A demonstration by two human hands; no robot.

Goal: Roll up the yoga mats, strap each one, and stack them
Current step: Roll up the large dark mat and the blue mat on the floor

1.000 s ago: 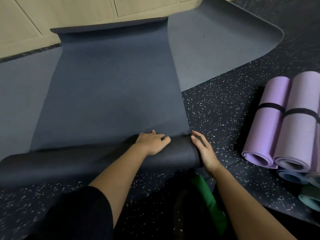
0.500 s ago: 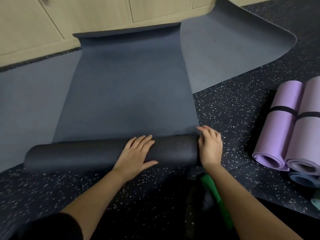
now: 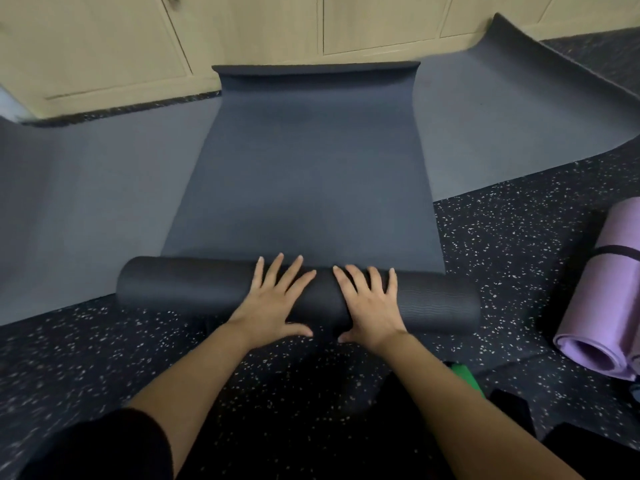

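Dark grey yoga mat [image 3: 304,202] half rolled: roll [image 3: 180,289] across the lower middle of the frame, flat tail [image 3: 311,109] running up toward the cabinets [image 3: 104,46] at top. Best rolled tight by pushing evenly through both palms, with the roll's ends flush to the tail's edges. Left hand [image 3: 273,306] and right hand [image 3: 372,306] side by side on the roll, fingers spread flat, gripping nothing; strapped purple mat [image 3: 602,306] at right edge.

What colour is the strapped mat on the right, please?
The mat is purple, seen best in the head view.
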